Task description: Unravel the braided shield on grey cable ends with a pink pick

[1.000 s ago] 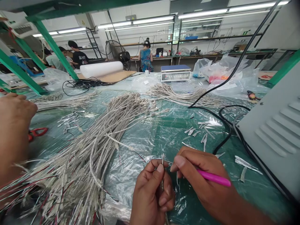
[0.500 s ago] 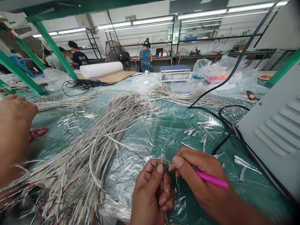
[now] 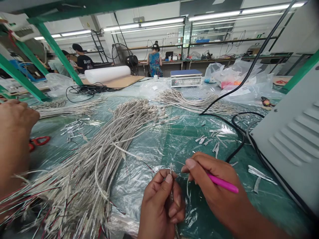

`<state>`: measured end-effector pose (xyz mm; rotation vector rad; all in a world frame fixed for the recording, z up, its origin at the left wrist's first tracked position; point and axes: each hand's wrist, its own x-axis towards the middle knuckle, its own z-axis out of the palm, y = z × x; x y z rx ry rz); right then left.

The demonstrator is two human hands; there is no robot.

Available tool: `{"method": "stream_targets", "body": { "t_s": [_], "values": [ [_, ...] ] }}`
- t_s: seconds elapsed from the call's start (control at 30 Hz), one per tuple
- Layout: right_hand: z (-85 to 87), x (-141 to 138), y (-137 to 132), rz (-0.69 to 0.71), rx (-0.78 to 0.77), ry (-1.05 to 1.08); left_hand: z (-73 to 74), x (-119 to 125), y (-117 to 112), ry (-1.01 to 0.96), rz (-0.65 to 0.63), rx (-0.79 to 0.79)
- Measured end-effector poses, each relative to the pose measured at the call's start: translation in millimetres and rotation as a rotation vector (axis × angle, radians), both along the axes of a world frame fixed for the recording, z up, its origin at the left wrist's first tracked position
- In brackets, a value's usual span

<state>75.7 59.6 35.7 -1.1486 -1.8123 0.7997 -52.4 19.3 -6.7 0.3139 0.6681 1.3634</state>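
Observation:
My left hand (image 3: 161,202) is closed around a thin grey cable (image 3: 171,171), its end poking up between thumb and forefinger. Just right of it, my right hand (image 3: 214,186) grips a slim pink-handled tool (image 3: 224,184) like a pen. A thin tip shows past the fingers, a little apart from the cable end; the tool's exact kind cannot be made out. To the left lies a big bundle of clear-jacketed grey cables (image 3: 119,127), with red, black, white and green wires at the near ends.
Another person's arm (image 3: 15,139) reaches in from the left beside red-handled scissors (image 3: 41,141). More cables (image 3: 189,99), foil scraps (image 3: 216,147) and a scale (image 3: 186,79) lie beyond. A grey louvred machine (image 3: 294,142) and a black cord (image 3: 236,152) border the right.
My right hand has shifted slightly up with the pink-handled tool, whose thin tip shows more clearly now. My left hand has barely moved and still grips the cable.

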Motion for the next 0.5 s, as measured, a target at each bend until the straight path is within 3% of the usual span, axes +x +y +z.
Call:
{"method": "stream_targets", "body": {
  "t_s": [0.2, 0.5],
  "values": [
    [1.9, 0.9, -4.3, 0.148, 0.03, 0.012, -0.5, -0.4, 1.1, -0.004, -0.015, 0.001],
    [1.0, 1.7, -2.9, 0.154, 0.005, 0.006, -1.4, -0.2, 0.2, -0.011, -0.011, 0.0]
  ]
}}
